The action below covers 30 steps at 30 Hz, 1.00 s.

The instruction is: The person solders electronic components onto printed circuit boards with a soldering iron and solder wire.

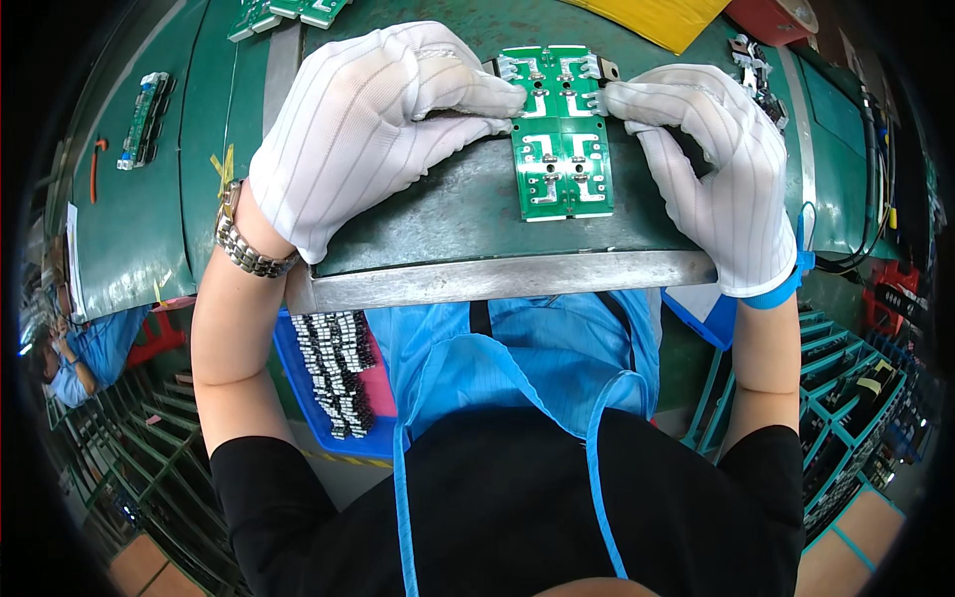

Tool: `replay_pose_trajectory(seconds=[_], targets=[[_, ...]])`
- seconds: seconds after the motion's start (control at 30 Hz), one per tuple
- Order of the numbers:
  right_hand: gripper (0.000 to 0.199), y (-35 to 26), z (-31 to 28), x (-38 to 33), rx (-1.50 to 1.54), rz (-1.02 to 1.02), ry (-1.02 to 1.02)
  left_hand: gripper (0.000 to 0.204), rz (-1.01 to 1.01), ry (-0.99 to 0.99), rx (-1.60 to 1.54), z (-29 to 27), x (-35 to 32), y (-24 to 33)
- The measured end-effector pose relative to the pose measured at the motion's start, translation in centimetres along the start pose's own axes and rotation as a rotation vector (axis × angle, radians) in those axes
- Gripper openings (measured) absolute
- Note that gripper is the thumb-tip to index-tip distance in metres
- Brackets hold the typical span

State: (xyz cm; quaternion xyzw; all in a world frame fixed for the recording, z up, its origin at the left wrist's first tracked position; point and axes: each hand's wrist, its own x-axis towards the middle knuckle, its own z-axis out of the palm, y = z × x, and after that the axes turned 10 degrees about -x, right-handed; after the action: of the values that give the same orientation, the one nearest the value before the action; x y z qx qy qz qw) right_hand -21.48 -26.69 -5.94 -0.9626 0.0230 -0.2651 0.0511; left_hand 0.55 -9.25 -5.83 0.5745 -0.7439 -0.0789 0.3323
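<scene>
A green circuit board panel (564, 169) with silver solder pads lies over the bench mat in front of me, its long side running away from me. Small dark parts with metal legs stick out at both sides of its far end. My left hand (383, 114), in a white striped glove, is closed with thumb and fingers pinched at the panel's left edge. At the right edge, the gloved fingers of my right hand (701, 149) pinch beside a dark part (608, 69). The fingertips hide exactly what each pinch grips.
More green boards (288, 12) lie at the far left, with an assembled board (145, 120) and an orange tool (97, 169) nearer. A yellow sheet (657, 18) and red roll (774, 18) sit far right. A blue bin (316, 423) of parts is below the metal edge (517, 281). Another person (99, 348) sits left.
</scene>
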Motion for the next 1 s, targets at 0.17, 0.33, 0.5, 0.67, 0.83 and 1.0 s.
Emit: replay_pose_trajectory(seconds=[0.17, 0.33, 0.5, 0.67, 0.83, 1.0], targets=[[0.024, 0.0, -0.3, 0.7, 0.021, -0.064, 0.073, 0.025, -0.019, -0.025, 0.079, -0.1, 0.6, 0.9], [0.029, -0.5, -1.5, -0.5, 0.241, 0.209, 0.222, 0.027, -0.303, 0.029, -0.202, -0.9, 0.3, 1.8], [0.023, 3.8, -5.3, -6.9, 0.088, 0.607, 0.386, 0.030, -0.299, 0.228, -0.315, 0.0, 1.3, 1.7], [0.022, 3.0, -7.7, -8.9, -0.231, 0.576, 0.136, 0.036, 0.067, -0.094, 0.094, 2.3, 6.1, 6.0], [0.025, 1.3, -7.3, -10.8, -0.480, 0.457, -0.073, 0.031, 0.096, -0.187, 0.155, 7.3, 10.9, 7.2], [0.024, 1.4, -7.1, -11.7, -0.381, 0.544, -0.021, 0.030, -0.216, -0.220, 0.350, 9.1, 14.5, 6.4]])
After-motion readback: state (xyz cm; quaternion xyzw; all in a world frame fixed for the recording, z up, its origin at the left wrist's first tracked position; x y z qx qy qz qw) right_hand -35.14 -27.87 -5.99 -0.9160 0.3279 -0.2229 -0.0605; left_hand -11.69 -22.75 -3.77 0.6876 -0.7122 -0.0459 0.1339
